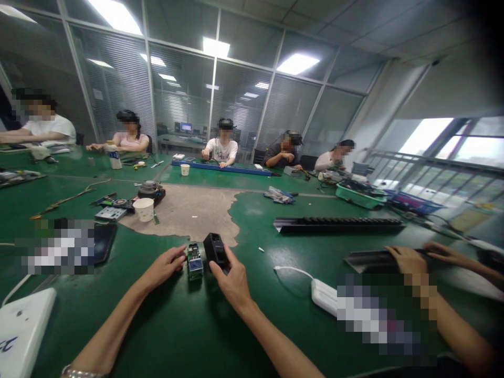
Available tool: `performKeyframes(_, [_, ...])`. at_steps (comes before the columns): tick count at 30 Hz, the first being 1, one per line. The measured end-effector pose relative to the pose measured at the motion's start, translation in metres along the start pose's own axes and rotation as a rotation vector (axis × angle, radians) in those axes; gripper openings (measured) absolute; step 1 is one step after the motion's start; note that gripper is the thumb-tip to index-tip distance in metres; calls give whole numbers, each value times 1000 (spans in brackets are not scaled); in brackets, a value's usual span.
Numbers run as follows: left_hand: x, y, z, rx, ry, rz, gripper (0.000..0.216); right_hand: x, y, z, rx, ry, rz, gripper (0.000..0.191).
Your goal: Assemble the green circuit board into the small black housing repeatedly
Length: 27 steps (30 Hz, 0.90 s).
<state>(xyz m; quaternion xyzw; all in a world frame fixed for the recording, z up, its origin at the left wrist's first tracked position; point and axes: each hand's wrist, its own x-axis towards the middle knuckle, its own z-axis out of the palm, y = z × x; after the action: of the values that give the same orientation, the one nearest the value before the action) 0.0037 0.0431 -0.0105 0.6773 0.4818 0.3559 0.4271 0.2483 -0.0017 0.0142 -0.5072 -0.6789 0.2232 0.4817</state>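
A black plastic housing [215, 249] with openings at its top end is held between the thumb and fingers of my right hand [233, 278]. Just left of it a small circuit board [195, 262] with a bluish component and green parts rests on the green table. My left hand [168, 266] is beside the board's left edge, index finger stretched toward it and the other fingers loosely bent. Its fingertips are at or very near the board; whether they touch cannot be made out. No held thing shows in that hand.
Beyond my hands lie a bare brown patch [192, 207], a paper cup [144, 209] and dismantled electronic parts [112, 210]. To the right are a long black rail [338, 226], a white power strip [325, 298] and a co-worker's hands [409, 260]. Several people sit across the table.
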Motion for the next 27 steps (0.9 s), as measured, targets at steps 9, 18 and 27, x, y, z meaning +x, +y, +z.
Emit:
performKeyframes(9, [0,4,-1,-28,15,6,52,7,-29,30,-105,-34,-46,59])
performKeyframes(18, [2,3,-2,-90,49,-9,58,4,-40,47,-179,-70,-100,55])
performKeyframes(27, [1,-2,3,-121,143,-25,64,-8,-23,53,-177,-110,-171,74])
